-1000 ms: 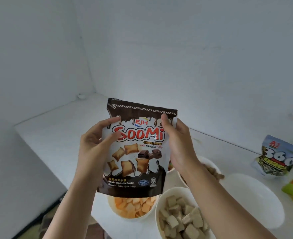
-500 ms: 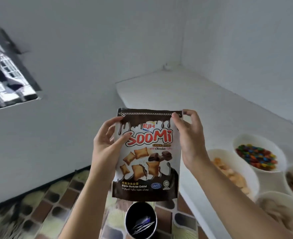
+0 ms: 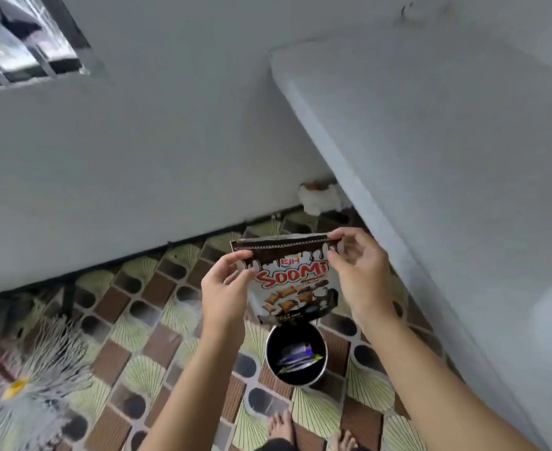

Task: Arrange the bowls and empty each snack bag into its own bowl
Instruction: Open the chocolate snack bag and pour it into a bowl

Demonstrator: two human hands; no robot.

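1. Above the black bin [image 3: 276,345] on the tiled floor [image 3: 138,320], we hold the Soomi snack bag [image 3: 289,281] upright.
2. Our left hand [image 3: 224,288] pinches its upper left edge.
3. Our right hand [image 3: 360,275] pinches its top right corner.

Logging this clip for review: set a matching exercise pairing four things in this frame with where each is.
Things:
1. brown-and-white Soomi snack bag
2. round black bin
3. white counter
4. barred window

Places:
A. top left of the view
B. in the grip of left hand and right hand
C. on the patterned tiled floor, under the bag
D. along the right side

Pairs: 1-B, 2-C, 3-D, 4-A
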